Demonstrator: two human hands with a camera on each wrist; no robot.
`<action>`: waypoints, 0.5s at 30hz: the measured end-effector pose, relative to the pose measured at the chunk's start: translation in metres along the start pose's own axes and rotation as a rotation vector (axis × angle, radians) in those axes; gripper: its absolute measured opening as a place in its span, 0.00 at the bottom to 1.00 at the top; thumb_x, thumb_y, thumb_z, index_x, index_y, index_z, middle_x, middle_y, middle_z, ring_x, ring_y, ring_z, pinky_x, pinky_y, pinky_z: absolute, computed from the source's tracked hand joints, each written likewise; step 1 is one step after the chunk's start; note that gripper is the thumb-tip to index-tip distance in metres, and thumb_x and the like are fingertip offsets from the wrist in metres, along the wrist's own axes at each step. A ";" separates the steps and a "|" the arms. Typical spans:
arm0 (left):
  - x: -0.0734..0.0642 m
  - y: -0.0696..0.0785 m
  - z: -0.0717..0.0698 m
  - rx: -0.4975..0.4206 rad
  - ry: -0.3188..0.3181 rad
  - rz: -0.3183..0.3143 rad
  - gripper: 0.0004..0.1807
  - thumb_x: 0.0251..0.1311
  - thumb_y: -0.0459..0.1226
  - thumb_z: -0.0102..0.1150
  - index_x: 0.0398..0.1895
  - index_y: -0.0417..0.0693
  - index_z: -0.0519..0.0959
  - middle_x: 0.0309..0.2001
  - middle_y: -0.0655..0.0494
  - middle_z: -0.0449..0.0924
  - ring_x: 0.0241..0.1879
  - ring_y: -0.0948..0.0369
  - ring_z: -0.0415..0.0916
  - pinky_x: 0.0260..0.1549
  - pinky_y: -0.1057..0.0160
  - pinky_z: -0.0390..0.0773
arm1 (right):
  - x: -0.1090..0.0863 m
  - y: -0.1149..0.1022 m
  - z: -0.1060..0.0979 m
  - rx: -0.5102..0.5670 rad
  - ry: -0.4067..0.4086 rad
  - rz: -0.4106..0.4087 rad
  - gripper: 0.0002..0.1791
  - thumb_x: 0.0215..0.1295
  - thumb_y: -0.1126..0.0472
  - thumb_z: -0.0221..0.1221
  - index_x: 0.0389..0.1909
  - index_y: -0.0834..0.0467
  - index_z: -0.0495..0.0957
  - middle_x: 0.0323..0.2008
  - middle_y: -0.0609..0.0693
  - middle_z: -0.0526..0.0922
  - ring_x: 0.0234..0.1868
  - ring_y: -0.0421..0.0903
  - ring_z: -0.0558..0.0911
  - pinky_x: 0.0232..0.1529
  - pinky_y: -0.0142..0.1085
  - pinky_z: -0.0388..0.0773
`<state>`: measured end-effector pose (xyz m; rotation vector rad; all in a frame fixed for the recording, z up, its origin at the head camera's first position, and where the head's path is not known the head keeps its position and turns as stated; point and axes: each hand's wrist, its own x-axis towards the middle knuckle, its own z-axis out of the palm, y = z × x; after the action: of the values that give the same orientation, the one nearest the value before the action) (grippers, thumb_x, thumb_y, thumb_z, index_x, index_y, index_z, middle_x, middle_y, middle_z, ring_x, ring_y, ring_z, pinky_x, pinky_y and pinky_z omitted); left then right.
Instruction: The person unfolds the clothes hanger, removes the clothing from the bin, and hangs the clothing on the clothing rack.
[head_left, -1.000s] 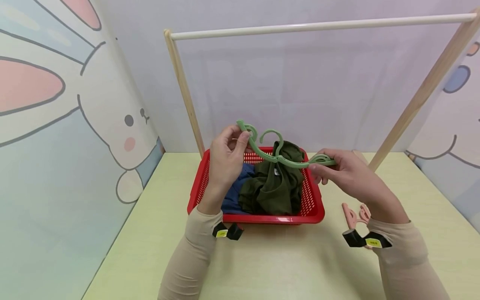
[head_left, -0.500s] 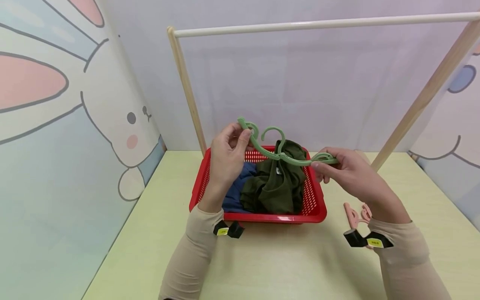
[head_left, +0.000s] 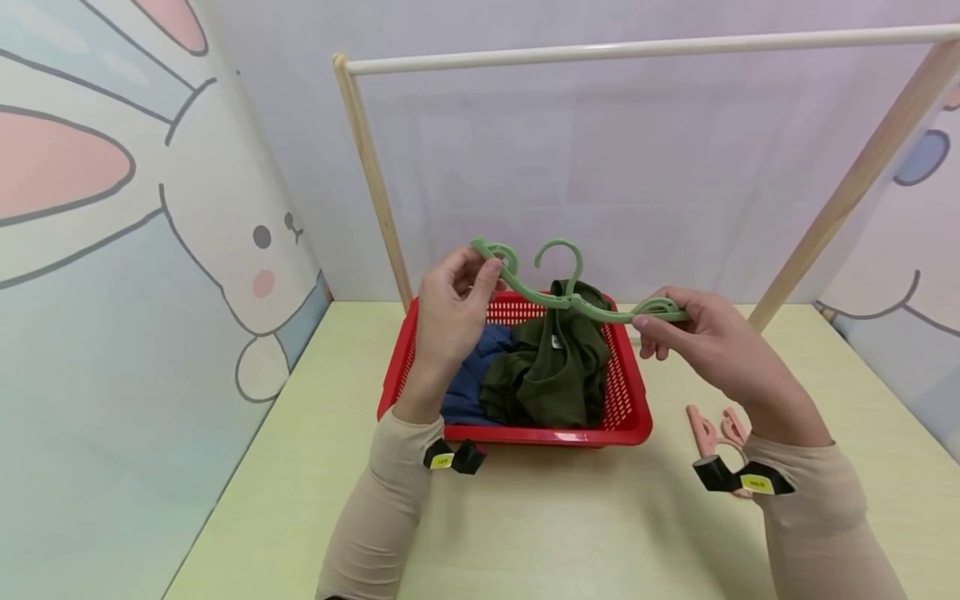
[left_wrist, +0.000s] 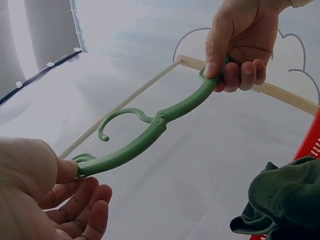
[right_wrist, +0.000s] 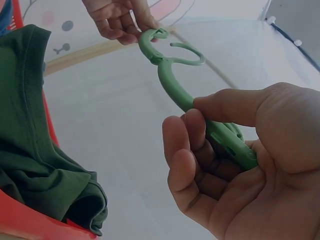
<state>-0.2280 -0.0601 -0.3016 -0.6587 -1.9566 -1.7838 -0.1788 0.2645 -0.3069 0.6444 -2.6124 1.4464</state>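
A green folding clothes hanger [head_left: 532,296] is held up in the air above the red basket [head_left: 517,435], its arms spread and its hook upward. My left hand [head_left: 453,312] pinches the tip of its left arm between thumb and fingers. At the other end, my right hand [head_left: 708,346] grips the right arm, thumb on top, as the right wrist view shows with the hanger [right_wrist: 175,90] running into the palm. Inside the basket lie a dark green garment [head_left: 551,375] with a small white label and a blue garment [head_left: 472,383] at its left.
Behind the basket stands a rack with a white rod [head_left: 645,52] and wooden posts [head_left: 855,183]. A pink hanger [head_left: 705,432] lies on the table [head_left: 540,525] right of the basket, partly hidden by my right wrist. Walls with cartoon drawings [head_left: 247,275] flank the table.
The hanger's middle and hook have risen and shifted slightly right, and my right hand has moved a little up and right with its end. My left hand stays nearly in place.
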 end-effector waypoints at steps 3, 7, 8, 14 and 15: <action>0.001 0.000 -0.004 0.001 -0.036 -0.024 0.12 0.82 0.37 0.63 0.54 0.37 0.87 0.44 0.40 0.89 0.43 0.51 0.87 0.44 0.57 0.86 | -0.001 0.001 -0.003 0.004 0.012 0.002 0.06 0.85 0.62 0.62 0.44 0.60 0.82 0.34 0.56 0.87 0.36 0.49 0.84 0.41 0.36 0.79; 0.002 0.000 -0.016 0.028 -0.122 -0.073 0.11 0.81 0.39 0.65 0.53 0.40 0.88 0.43 0.41 0.88 0.42 0.52 0.85 0.41 0.59 0.83 | -0.004 0.001 -0.007 0.004 0.035 0.004 0.07 0.85 0.62 0.62 0.44 0.61 0.82 0.33 0.55 0.87 0.36 0.50 0.85 0.42 0.35 0.79; 0.003 0.000 -0.019 0.041 -0.149 -0.083 0.11 0.81 0.39 0.65 0.52 0.40 0.88 0.43 0.42 0.88 0.42 0.52 0.84 0.40 0.60 0.81 | -0.004 0.000 -0.007 0.006 0.040 0.002 0.07 0.85 0.62 0.62 0.44 0.62 0.82 0.33 0.54 0.87 0.36 0.50 0.85 0.42 0.35 0.79; 0.005 0.001 -0.036 0.107 -0.316 -0.154 0.10 0.80 0.39 0.67 0.53 0.41 0.89 0.44 0.47 0.88 0.36 0.52 0.79 0.34 0.62 0.75 | -0.005 0.000 -0.009 0.027 0.050 -0.013 0.07 0.84 0.64 0.62 0.42 0.63 0.82 0.32 0.54 0.87 0.35 0.49 0.85 0.43 0.36 0.77; 0.005 0.002 -0.037 0.114 -0.336 -0.169 0.10 0.79 0.38 0.67 0.53 0.41 0.89 0.44 0.47 0.87 0.36 0.52 0.78 0.33 0.62 0.75 | -0.006 0.000 -0.009 0.028 0.052 -0.013 0.07 0.84 0.64 0.62 0.42 0.63 0.82 0.32 0.54 0.87 0.35 0.49 0.85 0.43 0.36 0.77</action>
<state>-0.2318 -0.0965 -0.2937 -0.8198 -2.3805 -1.7289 -0.1748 0.2742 -0.3032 0.6169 -2.5485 1.4780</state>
